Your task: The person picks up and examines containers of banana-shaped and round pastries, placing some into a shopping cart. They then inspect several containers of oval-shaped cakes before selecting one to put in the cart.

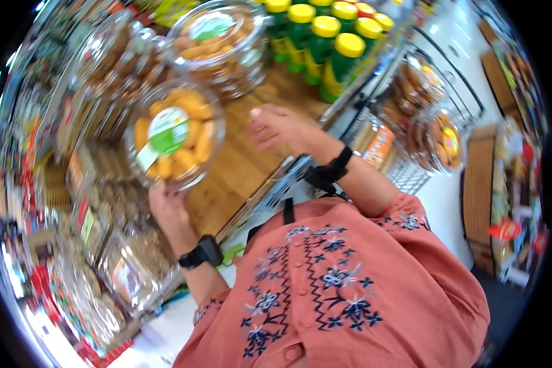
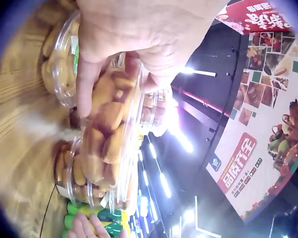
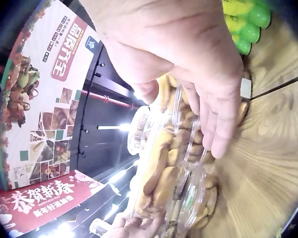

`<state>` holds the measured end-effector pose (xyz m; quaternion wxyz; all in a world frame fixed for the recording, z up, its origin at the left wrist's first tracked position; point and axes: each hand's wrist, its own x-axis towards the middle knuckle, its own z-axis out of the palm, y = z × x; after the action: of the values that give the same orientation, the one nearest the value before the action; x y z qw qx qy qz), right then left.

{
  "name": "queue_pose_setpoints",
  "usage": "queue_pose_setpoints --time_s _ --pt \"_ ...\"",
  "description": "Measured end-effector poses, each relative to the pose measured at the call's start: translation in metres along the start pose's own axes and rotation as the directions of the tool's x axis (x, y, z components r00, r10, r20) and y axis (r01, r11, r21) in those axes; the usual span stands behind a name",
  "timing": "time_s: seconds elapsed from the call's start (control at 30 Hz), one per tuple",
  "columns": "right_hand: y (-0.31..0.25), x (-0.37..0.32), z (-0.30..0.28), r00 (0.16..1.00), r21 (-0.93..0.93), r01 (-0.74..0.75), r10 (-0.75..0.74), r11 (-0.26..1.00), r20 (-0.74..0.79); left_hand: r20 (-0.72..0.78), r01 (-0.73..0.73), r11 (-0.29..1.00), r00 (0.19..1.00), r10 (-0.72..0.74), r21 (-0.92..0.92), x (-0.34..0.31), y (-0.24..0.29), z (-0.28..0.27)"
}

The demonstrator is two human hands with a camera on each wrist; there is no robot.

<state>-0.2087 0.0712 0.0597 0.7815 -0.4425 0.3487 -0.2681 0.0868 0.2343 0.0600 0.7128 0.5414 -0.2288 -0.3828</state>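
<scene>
My left hand (image 1: 168,205) grips the near edge of a round clear plastic tub of golden finger-shaped pastries (image 1: 197,147), held tilted above the wooden tabletop (image 1: 239,165). A green and white label sits on its lid. In the left wrist view the thumb and fingers straddle the tub's side (image 2: 107,131). To the right of the tub, my right hand (image 1: 282,129) hovers over the wood with loosely bent fingers and nothing in it. Its fingers (image 3: 220,124) overlap the pastry tubs behind them in the right wrist view.
Stacked round pastry tubs (image 1: 218,46) stand behind, beside green bottles with yellow caps (image 1: 322,46). Packaged baked goods (image 1: 132,264) line the left side. At right, a shopping cart (image 1: 411,178) carries more packages (image 1: 435,144). Shelves (image 1: 527,165) stand beyond the aisle.
</scene>
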Motion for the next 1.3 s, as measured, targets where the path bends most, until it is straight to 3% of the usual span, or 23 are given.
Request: queue_pose_setpoints --time_s 0.23,0.33,1.3 --pt "-0.012 0.014 0.009 0.998 0.119 0.015 -0.022 0.993 0.058 0.036 0.092 0.991 0.995 -0.089 -0.097 -0.016 0.010 0.039" --pt "-0.010 0.011 0.010 0.998 0.142 0.011 -0.019 0.990 0.052 0.110 0.105 0.993 0.989 -0.098 -0.062 -0.017 0.011 0.037" --pt "-0.008 0.000 -0.007 0.995 0.155 0.009 -0.025 0.988 0.099 0.144 0.167 0.985 0.977 -0.159 -0.048 -0.021 0.016 0.041"
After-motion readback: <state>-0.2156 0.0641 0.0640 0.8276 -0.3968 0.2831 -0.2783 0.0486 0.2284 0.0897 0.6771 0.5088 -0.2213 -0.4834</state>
